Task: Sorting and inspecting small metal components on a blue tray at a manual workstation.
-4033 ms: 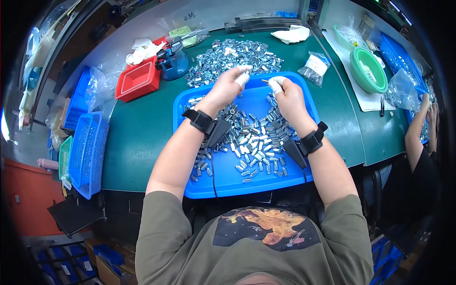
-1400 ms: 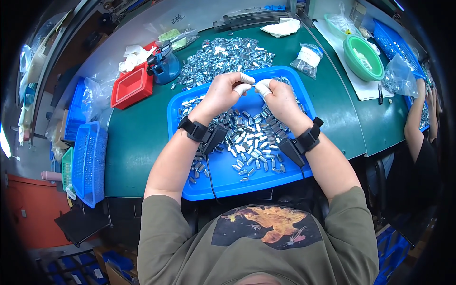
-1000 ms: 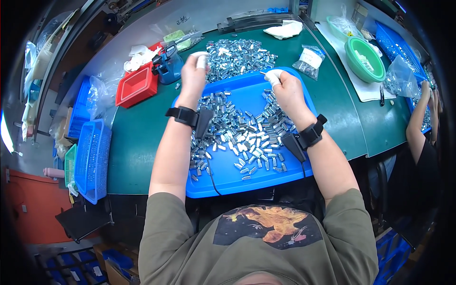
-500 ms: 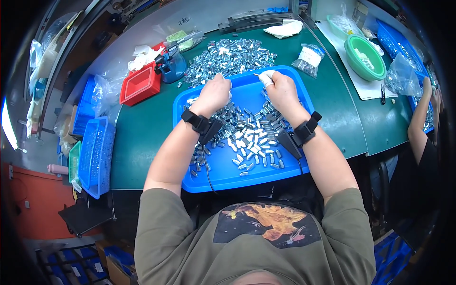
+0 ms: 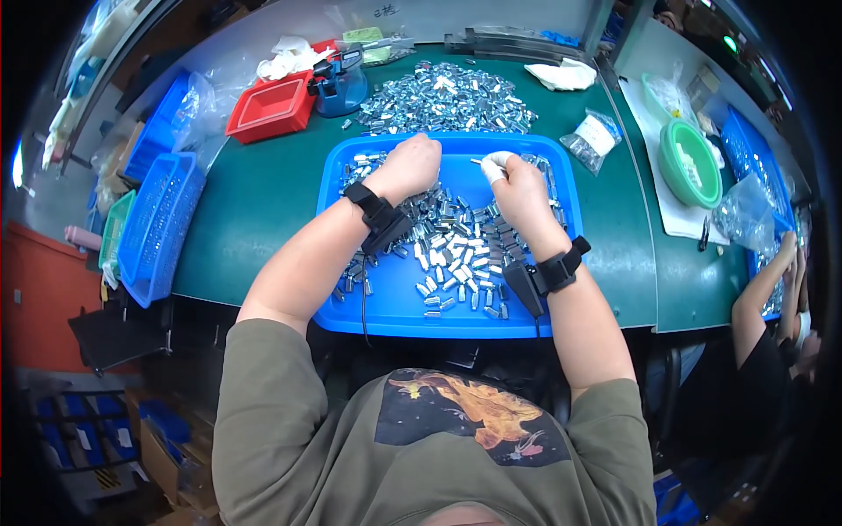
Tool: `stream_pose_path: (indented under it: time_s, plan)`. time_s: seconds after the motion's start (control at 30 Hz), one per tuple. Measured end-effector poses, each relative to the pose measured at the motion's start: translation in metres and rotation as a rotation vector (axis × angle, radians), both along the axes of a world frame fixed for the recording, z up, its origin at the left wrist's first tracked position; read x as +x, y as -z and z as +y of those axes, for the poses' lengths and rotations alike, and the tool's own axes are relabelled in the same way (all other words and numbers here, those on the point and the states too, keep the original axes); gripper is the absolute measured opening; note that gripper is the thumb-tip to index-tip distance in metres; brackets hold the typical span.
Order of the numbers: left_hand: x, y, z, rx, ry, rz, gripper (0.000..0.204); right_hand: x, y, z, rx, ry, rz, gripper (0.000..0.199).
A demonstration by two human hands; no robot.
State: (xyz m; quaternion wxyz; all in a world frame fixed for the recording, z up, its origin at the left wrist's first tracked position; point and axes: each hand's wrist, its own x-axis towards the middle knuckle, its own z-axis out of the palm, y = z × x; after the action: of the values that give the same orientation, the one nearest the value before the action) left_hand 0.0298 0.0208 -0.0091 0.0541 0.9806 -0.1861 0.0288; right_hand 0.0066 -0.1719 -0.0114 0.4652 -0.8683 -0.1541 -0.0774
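Observation:
Both hands are over a blue tray [image 5: 421,326] scattered with small silver metal pieces [image 5: 456,254], short and shaped like long nuts. My left hand [image 5: 412,165] is closed, knuckles up, over the tray's far left part. Its fingertips are turned away, so what they hold is hidden. My right hand [image 5: 524,193] is also closed, over the far right part, with white coverings on its thumb and forefinger. From its pinch a short thin pin [image 5: 476,161] sticks out toward my left hand. Each wrist wears a black strapped device with a cable.
Beyond the tray lies a large heap of similar metal pieces [image 5: 447,96]. A red bin [image 5: 272,110] and a blue tape dispenser [image 5: 340,88] stand at far left. Right are a labelled plastic bag [image 5: 592,140] and a green bowl [image 5: 688,162]; a co-worker's arm [image 5: 759,294] shows beyond.
The whole view has shifted and tilted slightly. My left hand has turned over a little and come nearer the right one. The right hand keeps its pinch on the pin.

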Motion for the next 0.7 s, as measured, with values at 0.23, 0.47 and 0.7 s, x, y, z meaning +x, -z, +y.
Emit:
stream_pose_path:
  time_s: [0.23,0.47,0.7]
  plan:
    - [-0.023,0.007,0.0,-0.222,-0.045,0.022,0.017,0.0,0.007,0.0,-0.085,-0.033,0.05,0.022]
    - [-0.028,0.003,-0.002,-0.74,0.077,0.035,0.015,-0.005,-0.001,0.002,-0.056,-0.047,-0.045,0.02]
    - [-0.032,-0.013,-0.006,-1.092,0.072,0.329,0.013,-0.008,-0.005,0.005,0.023,-0.073,-0.066,0.017]
